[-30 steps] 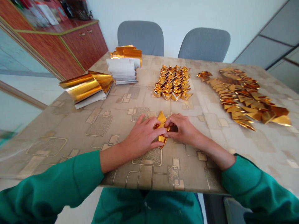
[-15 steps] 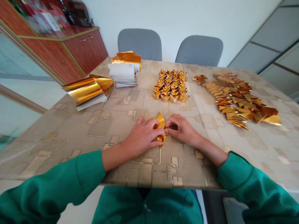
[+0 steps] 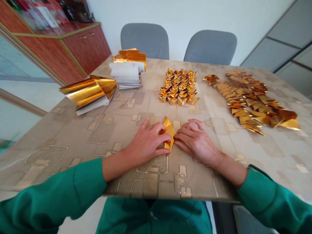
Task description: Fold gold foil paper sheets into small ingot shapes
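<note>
A folded piece of gold foil paper (image 3: 169, 131), pointed at its top and bottom ends, rests on the table in front of me. My left hand (image 3: 152, 139) grips it from the left, fingertips bent over its face and lower end. From the other side, my right hand (image 3: 195, 138) has its fingers drawn together on the paper's right edge, palm turned down. The right fingertips are partly hidden behind the hand itself. Beyond my hands stand rows of finished gold paper ingots (image 3: 179, 86), packed close together.
At the far left lie gold foil sheets (image 3: 89, 92) beside a stack of white-backed paper (image 3: 126, 74). Many folded gold pieces (image 3: 253, 100) overlap on the right. The patterned tablecloth (image 3: 148, 182) reaches the near edge. Two grey chairs (image 3: 145, 40) stand behind the table.
My right hand has turned from an upright pinch to a flatter, palm-down pose at the paper's right edge. The left hand keeps its grip. The view has shifted slightly.
</note>
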`<state>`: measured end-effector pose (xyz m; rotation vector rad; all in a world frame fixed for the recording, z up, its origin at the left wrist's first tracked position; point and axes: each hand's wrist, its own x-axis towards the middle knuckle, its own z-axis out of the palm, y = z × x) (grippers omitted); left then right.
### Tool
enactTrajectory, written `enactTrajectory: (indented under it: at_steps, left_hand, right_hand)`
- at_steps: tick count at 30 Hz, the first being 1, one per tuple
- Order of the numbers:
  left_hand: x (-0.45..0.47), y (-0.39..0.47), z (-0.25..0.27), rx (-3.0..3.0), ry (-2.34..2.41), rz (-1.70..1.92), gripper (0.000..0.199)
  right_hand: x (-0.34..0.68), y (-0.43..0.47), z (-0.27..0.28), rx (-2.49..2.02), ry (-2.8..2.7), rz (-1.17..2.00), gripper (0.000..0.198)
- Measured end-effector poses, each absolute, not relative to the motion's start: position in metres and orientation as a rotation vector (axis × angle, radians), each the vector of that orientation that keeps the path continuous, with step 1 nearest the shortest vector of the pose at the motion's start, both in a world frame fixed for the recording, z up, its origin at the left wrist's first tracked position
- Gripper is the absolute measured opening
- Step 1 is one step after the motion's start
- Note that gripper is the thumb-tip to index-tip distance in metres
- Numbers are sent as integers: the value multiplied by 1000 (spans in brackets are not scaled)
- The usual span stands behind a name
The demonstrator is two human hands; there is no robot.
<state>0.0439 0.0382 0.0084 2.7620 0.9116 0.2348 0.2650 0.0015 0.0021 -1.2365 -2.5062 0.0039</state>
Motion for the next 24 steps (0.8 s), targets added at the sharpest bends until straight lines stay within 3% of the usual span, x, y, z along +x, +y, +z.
enactTrajectory:
  at_steps: [6,14,18,24]
  left_hand:
    - [42,40,8,2742,905,261,31]
    - [40,39,7,2718,885,297,50]
    - [41,39,9,2698,905,295,31]
    - [44,36,8,2742,928,291,21]
  right_hand:
    - [240,-19,0,-1512,-2388,-88,22]
    - [237,-21,-1,-1594,-2365,-86,42]
    - [242,-18,-5,-1557,-2347,22,37]
    - [241,-18,-8,-1569,-2300,-4,17]
